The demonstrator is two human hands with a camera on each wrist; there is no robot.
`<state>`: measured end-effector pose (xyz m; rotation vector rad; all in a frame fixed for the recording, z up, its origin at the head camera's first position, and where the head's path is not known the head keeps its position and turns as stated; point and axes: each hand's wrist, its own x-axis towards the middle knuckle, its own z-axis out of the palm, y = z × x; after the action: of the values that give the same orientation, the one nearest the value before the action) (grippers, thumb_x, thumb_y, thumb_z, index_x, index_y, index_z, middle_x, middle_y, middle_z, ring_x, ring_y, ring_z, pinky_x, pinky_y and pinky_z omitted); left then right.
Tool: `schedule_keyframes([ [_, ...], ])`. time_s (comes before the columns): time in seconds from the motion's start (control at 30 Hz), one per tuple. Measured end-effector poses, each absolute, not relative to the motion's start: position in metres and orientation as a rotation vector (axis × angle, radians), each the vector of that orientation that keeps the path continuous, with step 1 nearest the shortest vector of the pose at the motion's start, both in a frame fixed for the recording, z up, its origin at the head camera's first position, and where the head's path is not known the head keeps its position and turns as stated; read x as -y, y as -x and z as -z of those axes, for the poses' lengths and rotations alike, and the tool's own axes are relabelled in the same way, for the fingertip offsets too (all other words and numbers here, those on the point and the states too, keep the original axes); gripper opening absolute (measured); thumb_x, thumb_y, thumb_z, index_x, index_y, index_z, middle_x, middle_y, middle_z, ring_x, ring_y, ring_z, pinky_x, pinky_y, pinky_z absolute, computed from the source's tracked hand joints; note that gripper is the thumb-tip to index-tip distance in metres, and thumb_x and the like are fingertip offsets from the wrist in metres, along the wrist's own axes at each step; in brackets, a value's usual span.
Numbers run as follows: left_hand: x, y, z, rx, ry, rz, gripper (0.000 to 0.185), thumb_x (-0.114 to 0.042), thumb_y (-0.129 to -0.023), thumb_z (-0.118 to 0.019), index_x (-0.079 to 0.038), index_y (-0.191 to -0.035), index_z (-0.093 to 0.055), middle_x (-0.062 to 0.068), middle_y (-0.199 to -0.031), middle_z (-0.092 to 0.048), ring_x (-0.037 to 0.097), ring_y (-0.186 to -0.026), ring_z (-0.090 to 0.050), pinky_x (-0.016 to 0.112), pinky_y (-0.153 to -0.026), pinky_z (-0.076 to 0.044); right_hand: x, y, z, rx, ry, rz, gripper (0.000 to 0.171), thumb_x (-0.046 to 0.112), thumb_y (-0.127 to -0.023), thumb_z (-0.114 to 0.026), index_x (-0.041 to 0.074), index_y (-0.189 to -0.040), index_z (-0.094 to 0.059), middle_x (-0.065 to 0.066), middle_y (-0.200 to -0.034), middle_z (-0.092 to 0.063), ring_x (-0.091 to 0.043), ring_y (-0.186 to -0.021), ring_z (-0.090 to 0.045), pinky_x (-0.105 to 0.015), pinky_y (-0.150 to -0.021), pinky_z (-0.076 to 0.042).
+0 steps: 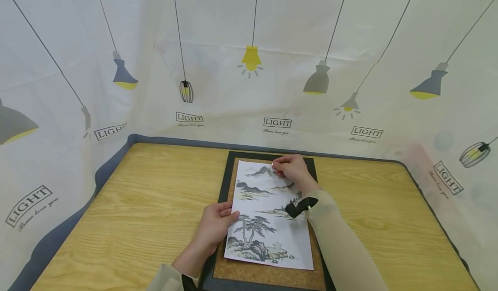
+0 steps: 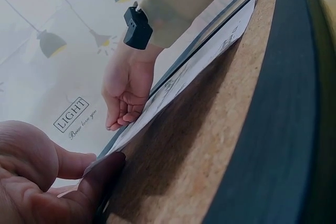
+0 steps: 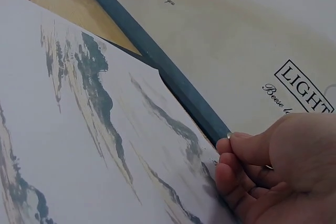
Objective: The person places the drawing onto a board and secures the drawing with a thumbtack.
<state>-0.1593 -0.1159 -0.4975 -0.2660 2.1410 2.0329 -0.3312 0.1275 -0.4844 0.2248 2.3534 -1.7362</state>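
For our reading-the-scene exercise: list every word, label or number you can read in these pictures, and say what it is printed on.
"LIGHT": boxed, repeated along the curtain, under the printed lamps.
Script line beneath each "LIGHT": too small to read.
Print on the corkboard: landscape only, no readable text.
Black wrist device: no readable marking.

White print (image 1: 268, 222) w/ grey-black ink mountains & pines lies on brown cork board (image 1: 268, 273), black frame. Desk (image 1: 155, 196): yellow woodgrain. Backdrop (image 1: 249, 87) at 12 o'clock: white, grey/yellow lamps.
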Motion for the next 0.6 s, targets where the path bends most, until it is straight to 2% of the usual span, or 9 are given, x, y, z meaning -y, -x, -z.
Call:
schedule_keyframes([
  [0.2, 0.1161, 0.1593, 0.4991, -2.144, 0.251, -2.029, 0.05, -0.001, -0.102, -0.069, 0.019, -0.144, -0.05, 0.027, -0.123, -0.069, 0.028, -0.102, -0.072, 0.036, -0.081, -0.062, -0.1274, 0.3335, 0.4851, -2.46, -0.21, 1.57, 0.014, 0.015, -0.099, -0.077, 0.004, -0.106, -0.08, -0.006, -0.087, -0.075, -0.015, -0.069, -0.065, -0.027, -0.061, -0.053],
  [0.4, 0.1154, 0.1582, 0.4955, -2.149, 0.256, -2.019, 0.051, 0.0, -0.102, -0.069, 0.019, -0.144, -0.05, 0.028, -0.125, -0.068, 0.029, -0.104, -0.072, 0.037, -0.082, -0.062, -0.1241, 0.3338, 0.4833, -2.518, -0.128, 1.505, 0.016, 0.014, -0.101, -0.072, -0.001, -0.105, -0.078, -0.005, -0.078, -0.069, -0.014, -0.064, -0.06, -0.026, -0.057, -0.049],
  [0.6, 0.1151, 0.1588, 0.4948, -2.145, 0.248, -2.02, 0.051, 0.0, -0.102, -0.068, 0.02, -0.145, -0.048, 0.029, -0.125, -0.068, 0.029, -0.104, -0.072, 0.037, -0.082, -0.062, -0.1203, 0.3361, 0.481, -2.596, -0.091, 1.394, 0.018, 0.014, -0.099, -0.072, -0.002, -0.104, -0.08, -0.005, -0.076, -0.068, -0.016, -0.068, -0.06, -0.027, -0.059, -0.048],
])
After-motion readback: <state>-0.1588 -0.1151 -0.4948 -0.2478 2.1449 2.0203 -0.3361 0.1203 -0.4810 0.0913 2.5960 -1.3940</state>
